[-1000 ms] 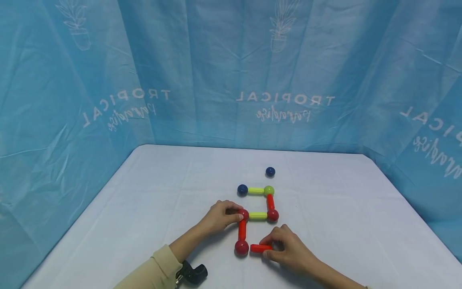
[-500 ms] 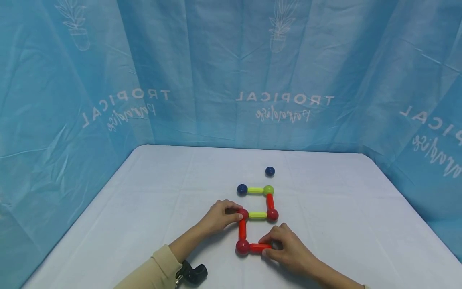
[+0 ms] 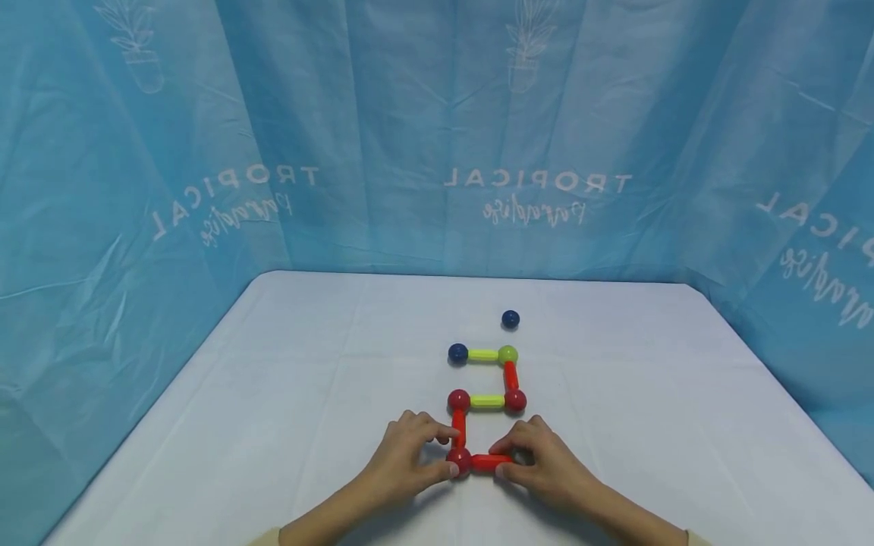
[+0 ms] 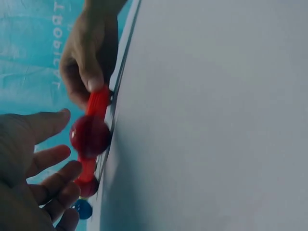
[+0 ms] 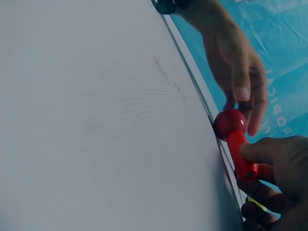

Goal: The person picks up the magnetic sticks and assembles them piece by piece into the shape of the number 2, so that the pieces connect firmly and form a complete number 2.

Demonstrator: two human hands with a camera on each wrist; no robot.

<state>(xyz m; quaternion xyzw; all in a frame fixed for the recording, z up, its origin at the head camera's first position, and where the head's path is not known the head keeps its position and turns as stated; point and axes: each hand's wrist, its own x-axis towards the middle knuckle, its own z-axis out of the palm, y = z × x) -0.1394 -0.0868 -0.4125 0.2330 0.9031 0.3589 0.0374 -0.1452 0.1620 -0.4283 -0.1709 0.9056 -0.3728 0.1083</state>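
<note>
My right hand pinches a red stick between thumb and fingers. The stick's left end meets the nearest red ball. My left hand is spread around that ball's left side, thumb and fingers apart, as the left wrist view shows too. From the ball a second red stick runs away to another red ball. A yellow-green stick joins that one to a third red ball. In the right wrist view the pinched red stick shows its bare free end.
Beyond, a red stick leads to a lime ball, then a yellow-green stick to a dark blue ball. Another blue ball lies loose farther back. Blue printed curtains surround the white table.
The red stick in my right hand came into contact with the nearest red ball. My left hand let go of the farther red ball and moved toward me to the nearest one.
</note>
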